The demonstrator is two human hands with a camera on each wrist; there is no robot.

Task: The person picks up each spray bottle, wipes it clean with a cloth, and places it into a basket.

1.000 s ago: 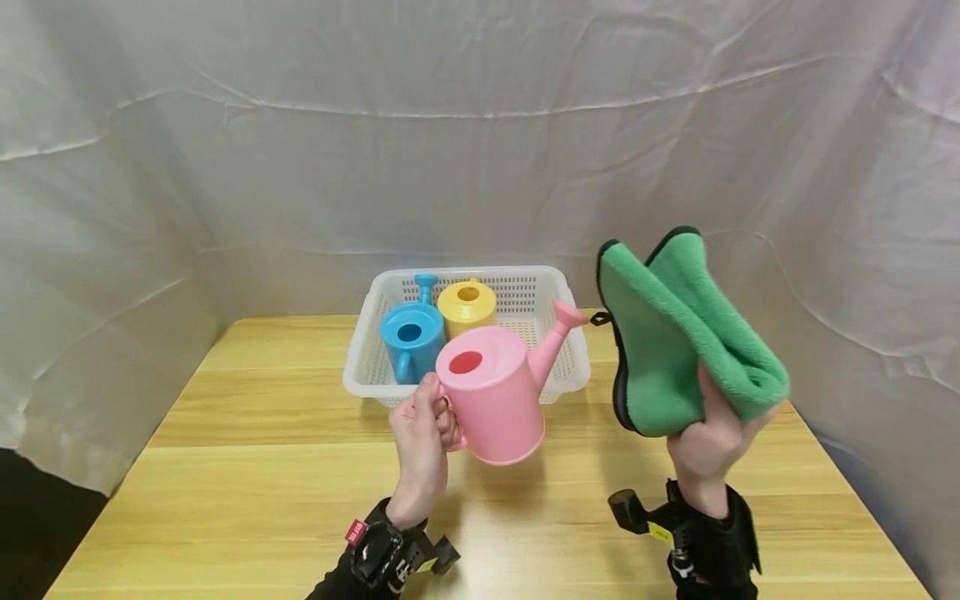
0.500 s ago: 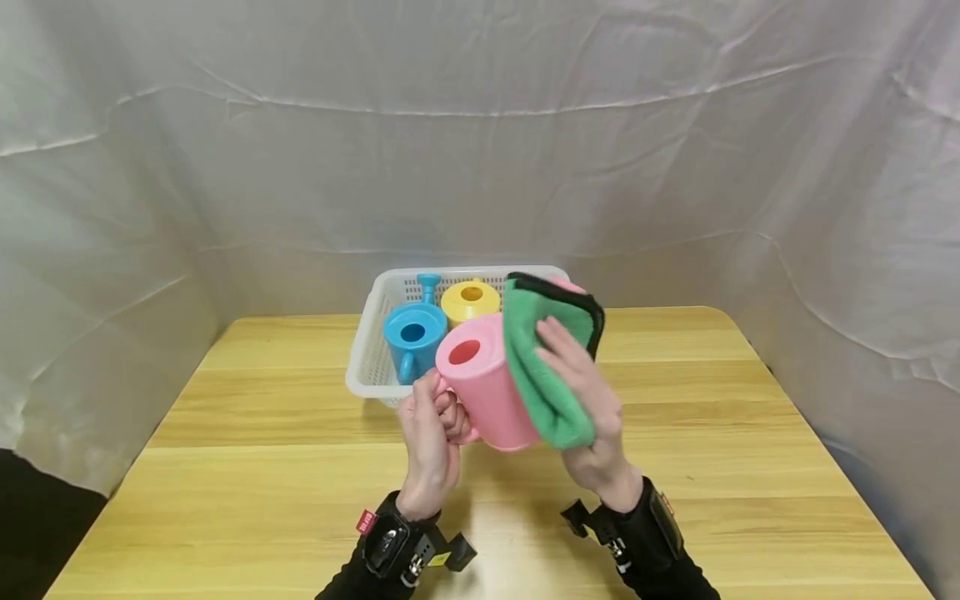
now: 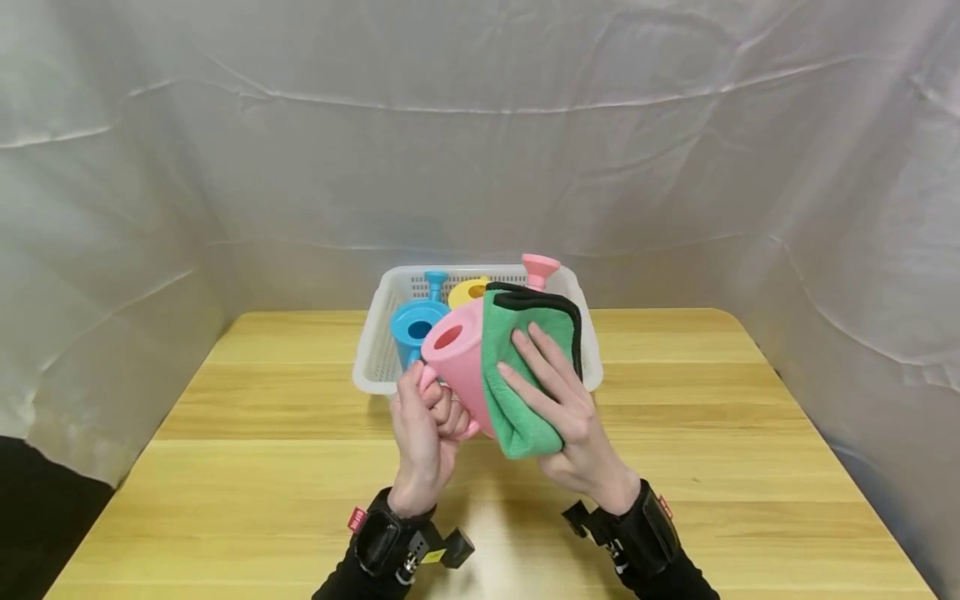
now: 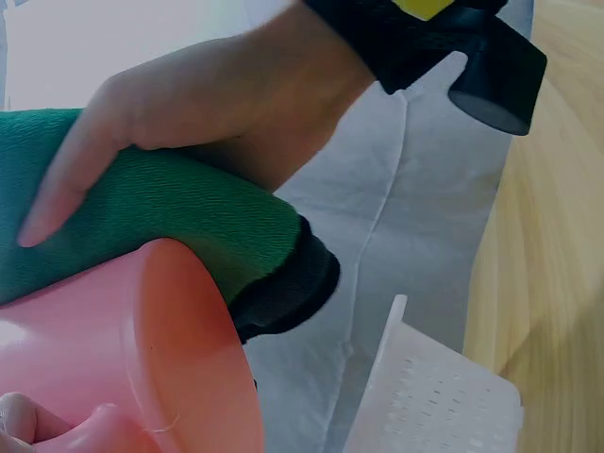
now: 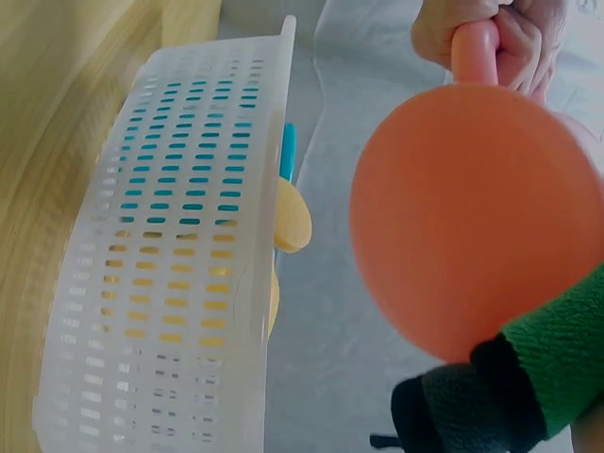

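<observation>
A pink watering can is tilted above the wooden table, its spout and rose pointing away at the back. My left hand grips its handle, fingers curled round it. A folded green towel with black edging covers the can's right side. My right hand holds the towel against the can, its fingers spread over the cloth. The can's round bottom faces the right wrist view. In the left wrist view, the right hand is seen from below, one digit lying along the towel.
Behind the can, a white perforated basket stands on the table. In it are a blue watering can and a yellow one, partly hidden by the pink can. Pale sheeting hangs round the back and sides.
The right hand has brought the towel leftward from the right side onto the pink can and pressed it there. The can has tilted, its spout swinging upward and back. The left hand keeps the handle.
</observation>
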